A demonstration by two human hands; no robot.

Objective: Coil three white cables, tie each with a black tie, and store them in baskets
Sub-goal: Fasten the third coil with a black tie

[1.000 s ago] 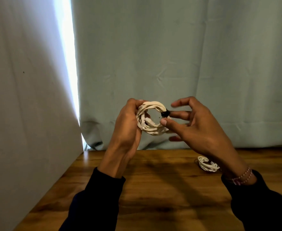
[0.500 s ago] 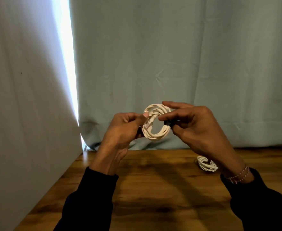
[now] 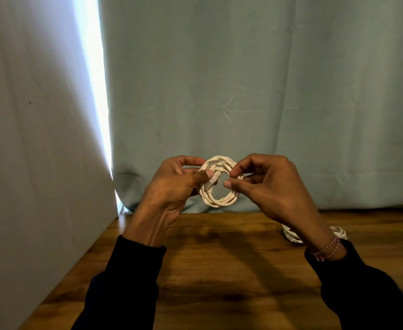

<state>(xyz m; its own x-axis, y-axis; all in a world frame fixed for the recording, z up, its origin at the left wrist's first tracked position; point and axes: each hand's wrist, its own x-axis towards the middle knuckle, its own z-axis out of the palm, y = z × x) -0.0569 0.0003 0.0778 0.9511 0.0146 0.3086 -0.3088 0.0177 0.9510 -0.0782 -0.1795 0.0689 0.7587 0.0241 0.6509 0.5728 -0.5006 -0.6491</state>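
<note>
Left hand (image 3: pixel 172 184) pinching coil (image 3: pixel 219 182) at its left side, thumb by a plug, raised above surface (image 3: pixel 219 270). Right hand (image 3: pixel 267 186) pinching coil's right side. Second coil (image 3: pixel 291 234) lying on surface, partly hidden behind right wrist with bracelet (image 3: pixel 328 248). Curtain (image 3: pixel 243 91) behind.

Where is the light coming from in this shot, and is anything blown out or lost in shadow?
Head view: daylight pours through a vertical gap between the pale wall and the grey-green curtain, blown out to white there; the hands cast soft dark shadows on the brown wooden table; the dark sleeves lose detail; the coiled white cable held up in both hands stays clearly readable.
</note>
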